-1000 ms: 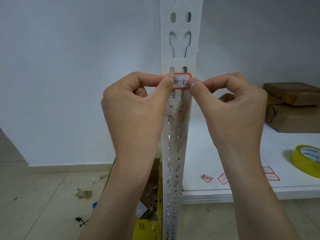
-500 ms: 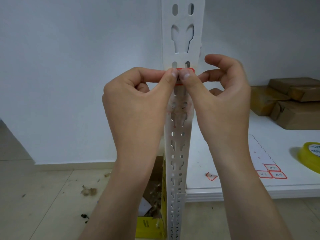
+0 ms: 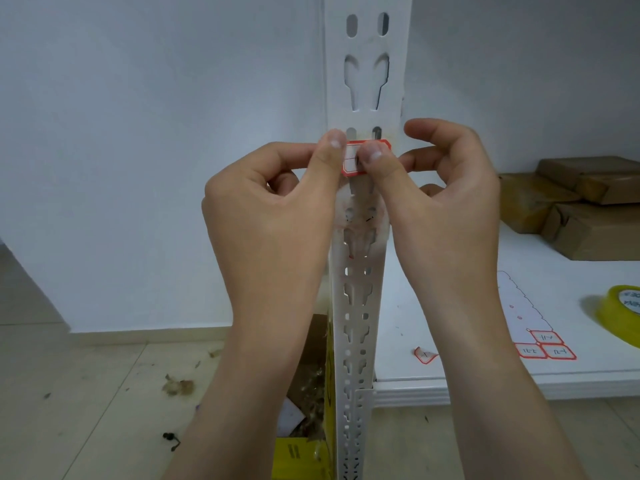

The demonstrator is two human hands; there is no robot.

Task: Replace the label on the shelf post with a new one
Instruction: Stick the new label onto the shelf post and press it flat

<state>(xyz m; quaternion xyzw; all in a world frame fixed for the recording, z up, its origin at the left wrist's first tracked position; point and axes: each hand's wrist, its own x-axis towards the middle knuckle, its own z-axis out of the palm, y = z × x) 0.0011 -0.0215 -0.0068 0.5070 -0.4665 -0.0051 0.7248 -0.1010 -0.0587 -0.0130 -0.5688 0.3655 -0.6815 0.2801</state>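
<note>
Now my left hand (image 3: 270, 216) and right hand (image 3: 446, 209) pinch the label (image 3: 350, 157) onto the shelf post (image 3: 367, 98); uneven thumb pressure could crease it.

Post (image 3: 356, 306) stands centre, in front of wall. Label (image 3: 351, 157) sits on post's front, just under a slot pair. L hand (image 3: 273, 216) pinches label's L end; R hand (image 3: 443, 209) has thumb on its middle, fingers curled at post's R edge. Shelf board (image 3: 450, 306) runs R of post: parcels (image 3: 588, 209) at back R, label sheet (image 3: 519, 306) nearer front, tape roll (image 3: 620, 313) R of sheet, loose label (image 3: 425, 355) L of sheet. Carton (image 3: 304, 452) on floor, L of post base.
</note>
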